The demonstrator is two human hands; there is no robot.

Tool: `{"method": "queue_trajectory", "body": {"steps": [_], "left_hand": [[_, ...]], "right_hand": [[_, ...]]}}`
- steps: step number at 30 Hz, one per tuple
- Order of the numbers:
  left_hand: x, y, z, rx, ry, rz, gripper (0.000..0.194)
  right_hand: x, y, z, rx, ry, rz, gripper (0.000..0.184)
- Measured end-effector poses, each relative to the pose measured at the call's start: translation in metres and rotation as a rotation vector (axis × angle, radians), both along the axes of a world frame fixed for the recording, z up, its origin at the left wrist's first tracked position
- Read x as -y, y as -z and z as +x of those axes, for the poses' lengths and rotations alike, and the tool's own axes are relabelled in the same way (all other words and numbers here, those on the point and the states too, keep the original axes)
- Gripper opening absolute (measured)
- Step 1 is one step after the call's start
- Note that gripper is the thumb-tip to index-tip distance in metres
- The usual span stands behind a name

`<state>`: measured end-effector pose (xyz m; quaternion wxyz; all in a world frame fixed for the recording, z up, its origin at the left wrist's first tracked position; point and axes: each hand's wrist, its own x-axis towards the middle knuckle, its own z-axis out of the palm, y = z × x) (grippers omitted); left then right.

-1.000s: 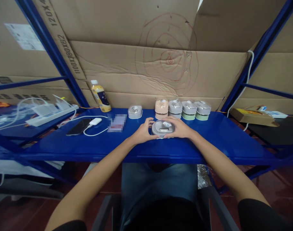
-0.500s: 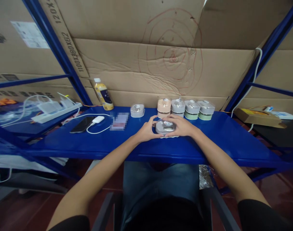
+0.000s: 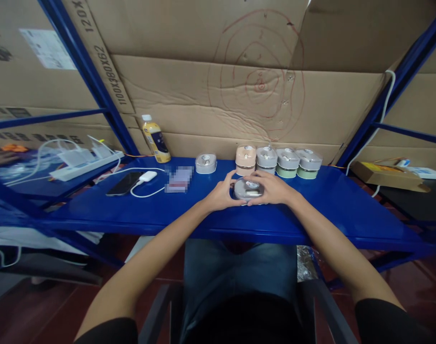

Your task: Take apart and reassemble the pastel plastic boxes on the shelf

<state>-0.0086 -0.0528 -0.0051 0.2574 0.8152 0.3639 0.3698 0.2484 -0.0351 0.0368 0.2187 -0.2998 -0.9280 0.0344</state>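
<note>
As both hands (image 3: 248, 193) clasp grey container (image 3: 248, 189), carton (image 3: 96, 52) reads 1100X380X62

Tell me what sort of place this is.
Probably a storeroom or warehouse workbench: a blue metal shelf on racking, flattened cardboard boxes behind, and a row of small lidded containers. Both hands hold another grey container.

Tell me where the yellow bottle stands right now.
The yellow bottle stands at the back left of the blue shelf, against the cardboard, behind the phone.
</note>
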Motion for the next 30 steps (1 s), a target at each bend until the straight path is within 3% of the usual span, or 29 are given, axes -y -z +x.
{"method": "queue_trajectory", "body": {"steps": [3, 10, 14, 20, 23, 27, 30], "left_hand": [[-0.002, 0.001, -0.001, 0.007, -0.002, 0.006, 0.114], [-0.004, -0.002, 0.001, 0.0, -0.024, 0.06, 0.083], [-0.007, 0.001, 0.0, -0.025, -0.024, 0.055, 0.084], [-0.005, 0.001, -0.006, -0.129, -0.003, 0.12, 0.094], [0.008, -0.005, -0.012, -0.197, 0.055, 0.213, 0.078], [0.036, -0.008, -0.029, -0.373, -0.171, 0.3, 0.071], [0.047, -0.01, -0.043, -0.517, -0.386, 0.394, 0.066]], "right_hand": [[-0.003, 0.003, 0.001, -0.022, -0.017, -0.034, 0.095], [-0.018, 0.011, 0.008, -0.137, -0.038, -0.136, 0.099], [-0.023, 0.016, 0.012, -0.124, -0.003, -0.165, 0.112], [-0.019, 0.025, 0.01, -0.075, -0.022, -0.16, 0.109], [-0.017, 0.028, 0.006, -0.086, -0.038, -0.166, 0.116], [-0.02, 0.031, 0.004, -0.144, 0.093, -0.138, 0.131], [-0.022, 0.031, 0.007, -0.197, 0.196, -0.151, 0.117]]}}
